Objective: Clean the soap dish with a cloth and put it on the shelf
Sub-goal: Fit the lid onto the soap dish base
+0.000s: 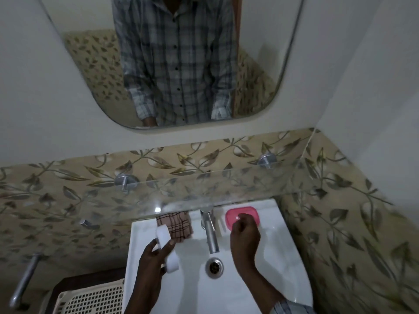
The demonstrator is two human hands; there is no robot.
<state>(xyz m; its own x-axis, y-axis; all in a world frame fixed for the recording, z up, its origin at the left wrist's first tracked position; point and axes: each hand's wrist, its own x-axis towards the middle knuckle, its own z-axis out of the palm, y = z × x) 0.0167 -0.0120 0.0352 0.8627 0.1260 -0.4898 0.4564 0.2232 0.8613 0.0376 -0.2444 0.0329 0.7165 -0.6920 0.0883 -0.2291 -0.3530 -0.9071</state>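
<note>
My left hand [156,254] is curled around a white soap bar [166,248] over the white sink [260,279], fingers pressed on its sides. My right hand [244,234] reaches over the basin's back right corner, fingertips bunched loosely just at the pink soap dish [249,213]; whether they touch it I cannot tell. The checked cloth [175,224] lies left of the tap [209,230], under the glass shelf [204,189]

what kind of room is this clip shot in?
Almost certainly a small home bathroom. A white washbasin with a chrome tap and drain sits under a wall mirror, with a glass shelf on leaf-patterned tiles. A pink soap dish sits on the basin ledge.
</note>
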